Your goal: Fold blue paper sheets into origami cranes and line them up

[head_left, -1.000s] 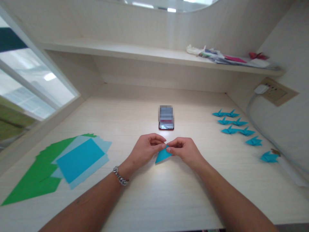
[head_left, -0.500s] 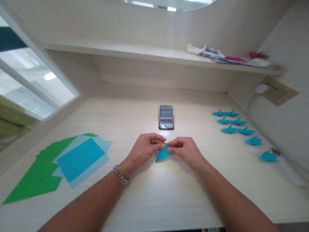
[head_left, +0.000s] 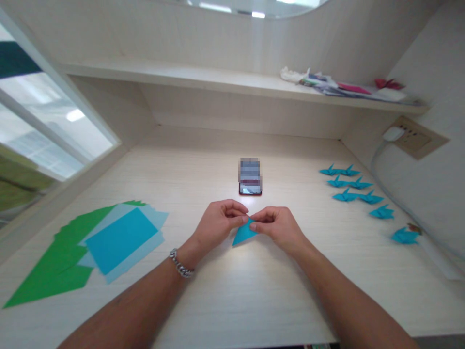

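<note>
A small blue paper folded into a triangle [head_left: 244,233] is held just above the pale wooden desk [head_left: 232,291] at the centre. My left hand [head_left: 218,223] pinches its upper corner from the left, fingers closed. My right hand [head_left: 278,225] pinches the same corner from the right, fingertips meeting those of the left. A metal bracelet [head_left: 180,264] sits on my left wrist.
A phone [head_left: 250,177] lies flat behind my hands. Blue sheets [head_left: 121,238] on green sheets [head_left: 54,266] lie at the left. Several folded blue paper cranes [head_left: 354,186] stand at the right. A shelf [head_left: 236,85] with papers runs above; a wall socket [head_left: 414,138] is at right.
Both hands have shifted very slightly at the paper's top corner; the triangle stays in nearly the same place.
</note>
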A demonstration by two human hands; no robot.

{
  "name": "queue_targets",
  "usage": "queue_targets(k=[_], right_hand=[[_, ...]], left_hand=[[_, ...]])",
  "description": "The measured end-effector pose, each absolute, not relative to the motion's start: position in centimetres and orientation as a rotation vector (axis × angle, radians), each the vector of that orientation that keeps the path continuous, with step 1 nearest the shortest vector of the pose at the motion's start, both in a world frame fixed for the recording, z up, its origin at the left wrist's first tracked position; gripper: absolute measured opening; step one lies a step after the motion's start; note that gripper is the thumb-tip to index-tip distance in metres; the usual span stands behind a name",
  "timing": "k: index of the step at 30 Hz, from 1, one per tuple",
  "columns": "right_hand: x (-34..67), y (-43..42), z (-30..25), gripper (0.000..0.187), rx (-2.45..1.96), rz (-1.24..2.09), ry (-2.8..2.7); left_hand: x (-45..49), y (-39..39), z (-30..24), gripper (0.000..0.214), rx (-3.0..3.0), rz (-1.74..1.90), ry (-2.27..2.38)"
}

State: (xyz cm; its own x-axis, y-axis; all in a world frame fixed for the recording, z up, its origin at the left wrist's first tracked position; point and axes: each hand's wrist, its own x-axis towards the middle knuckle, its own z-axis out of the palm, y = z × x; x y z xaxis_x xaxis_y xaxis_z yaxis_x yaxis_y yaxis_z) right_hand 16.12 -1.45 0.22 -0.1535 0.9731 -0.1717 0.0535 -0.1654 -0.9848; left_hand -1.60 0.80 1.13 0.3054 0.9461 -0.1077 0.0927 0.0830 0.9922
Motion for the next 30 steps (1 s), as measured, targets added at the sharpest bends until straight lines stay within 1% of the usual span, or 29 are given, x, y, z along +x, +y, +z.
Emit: queue_targets(k=[4, 8, 11, 18, 24, 28, 30], right_hand=[[16.3, -1.26, 0.16, 0.024, -1.271, 1.404, -1.245], [16.32, -1.18, 0.34, 0.027, -1.255, 1.356, -1.208], [16.19, -1.22, 0.42, 0.028, -1.261, 1.341, -1.201], [16.1, -1.08, -0.2, 0.028, -1.258, 1.353, -1.202], [16.28, -1.01, -0.29, 0.021, -1.264, 1.296, -1.303], [16.32, -1.12, -0.19, 0.02, -1.282, 1.268, -1.35], [16.27, -1.2, -0.16, 0.02, -1.278, 1.263, -1.362]], left_hand=[[-1.5, 0.69, 1.19, 0.023, 1.341, 0.867, 1.03], [-1.18, 0.31, 0.9, 0.03, 1.354, 0.759, 0.991], [-1.02, 0.12, 0.62, 0.028, 1.346, 0.711, 0.968], [-1.06, 0.05, 0.67, 0.026, 1.392, 0.726, 0.994], [-1.01, -0.07, 0.97, 0.023, 1.391, 0.699, 1.03], [-0.95, 0.08, 1.09, 0.013, 1.409, 0.754, 1.006], [-0.91, 0.14, 1.23, 0.017, 1.472, 0.794, 1.028]])
